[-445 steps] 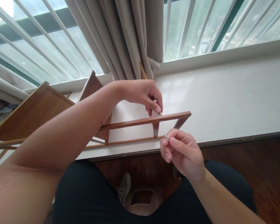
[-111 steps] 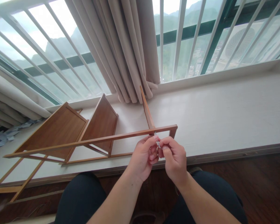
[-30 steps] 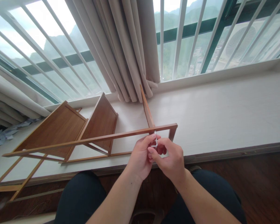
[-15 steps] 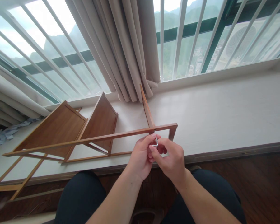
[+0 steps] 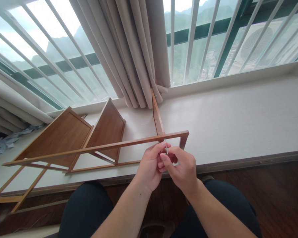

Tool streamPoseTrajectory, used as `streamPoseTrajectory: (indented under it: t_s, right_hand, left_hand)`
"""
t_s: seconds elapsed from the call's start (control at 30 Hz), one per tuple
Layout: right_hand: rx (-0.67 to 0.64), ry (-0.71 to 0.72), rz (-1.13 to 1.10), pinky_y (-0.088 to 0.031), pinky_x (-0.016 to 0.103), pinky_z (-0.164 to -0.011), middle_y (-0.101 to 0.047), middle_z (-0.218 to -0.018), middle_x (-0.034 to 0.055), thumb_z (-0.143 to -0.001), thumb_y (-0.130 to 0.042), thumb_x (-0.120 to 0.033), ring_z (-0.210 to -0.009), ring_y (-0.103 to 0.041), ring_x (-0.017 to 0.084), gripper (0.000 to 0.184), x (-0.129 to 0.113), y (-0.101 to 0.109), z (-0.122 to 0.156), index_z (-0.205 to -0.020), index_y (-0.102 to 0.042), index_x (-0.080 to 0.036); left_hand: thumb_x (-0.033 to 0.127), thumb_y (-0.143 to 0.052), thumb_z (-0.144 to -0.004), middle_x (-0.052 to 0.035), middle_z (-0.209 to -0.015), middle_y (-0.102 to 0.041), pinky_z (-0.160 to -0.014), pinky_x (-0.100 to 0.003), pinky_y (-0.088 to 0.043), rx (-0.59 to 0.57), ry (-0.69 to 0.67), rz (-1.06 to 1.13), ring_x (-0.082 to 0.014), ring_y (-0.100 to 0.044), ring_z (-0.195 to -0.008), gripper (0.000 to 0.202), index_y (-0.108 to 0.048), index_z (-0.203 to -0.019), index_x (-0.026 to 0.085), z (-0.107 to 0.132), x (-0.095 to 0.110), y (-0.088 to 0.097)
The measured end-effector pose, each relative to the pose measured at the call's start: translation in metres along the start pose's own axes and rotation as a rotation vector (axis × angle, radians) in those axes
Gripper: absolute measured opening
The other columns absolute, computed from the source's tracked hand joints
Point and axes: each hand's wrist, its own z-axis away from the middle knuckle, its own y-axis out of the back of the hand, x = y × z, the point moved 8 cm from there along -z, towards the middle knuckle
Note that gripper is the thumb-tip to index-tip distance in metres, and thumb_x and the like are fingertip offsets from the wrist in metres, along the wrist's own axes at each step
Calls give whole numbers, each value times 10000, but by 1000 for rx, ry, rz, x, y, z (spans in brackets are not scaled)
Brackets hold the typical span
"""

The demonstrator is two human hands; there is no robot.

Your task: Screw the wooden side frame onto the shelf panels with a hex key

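Note:
A brown wooden shelf frame [image 5: 109, 146] lies on its side on the white window ledge [image 5: 238, 119], with two slanted shelf boards [image 5: 62, 135] at its left. A small metal hex key [image 5: 166, 146] sticks into the underside of the frame's front rail, near the upright slat [image 5: 157, 114]. My left hand [image 5: 150, 167] and my right hand [image 5: 182, 170] meet just below the rail. Both pinch the hex key with closed fingers, the right thumb and forefinger on its lower end.
Beige curtains [image 5: 136, 49] hang behind the frame, in front of barred windows [image 5: 208, 36]. Crumpled pale paper [image 5: 5, 142] lies at the far left of the ledge. My dark-clad knees [image 5: 86, 208] sit below the ledge over a dark wooden floor [image 5: 283, 195].
Since a second ago both hands stay at the hex key under the rail; the fingers have shifted slightly and the key's bent end is now covered by them.

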Motion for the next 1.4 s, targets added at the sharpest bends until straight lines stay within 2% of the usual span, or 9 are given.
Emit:
streamPoseTrajectory:
  t_s: [0.3, 0.87, 1.4]
  right_hand:
    - [-9, -15, -14, -427, 229, -576, -559, -632, -35, -993, -608, -294, -553, -529, 112, 220, 1, 1, 1, -798, -557, -208]
    - [-63, -58, -89, -456, 248, -604, -628, -678, -14, -1013, -557, -251, -584, -589, 126, 164, 6, -5, 4, -859, -593, -205]
    - [-63, -66, -131, -475, 249, -606, -641, -701, -3, -1026, -501, -224, -606, -608, 132, 203, 6, -4, 3, -854, -607, -207]
  left_hand:
    - [368, -791, -800, 75, -579, -425, -370, -129, -192, 1, 6, 11, -6, -242, -435, 267, -698, -838, 120, 1, -1, 1]
    - [370, -809, -779, 88, -548, -390, -371, -128, -191, -2, 7, 12, -9, -235, -433, 273, -700, -818, 123, 1, 0, -1]
    - [397, -828, -757, 96, -545, -377, -366, -133, -193, -11, 1, -12, -14, -237, -429, 305, -692, -820, 131, 0, 1, 0]
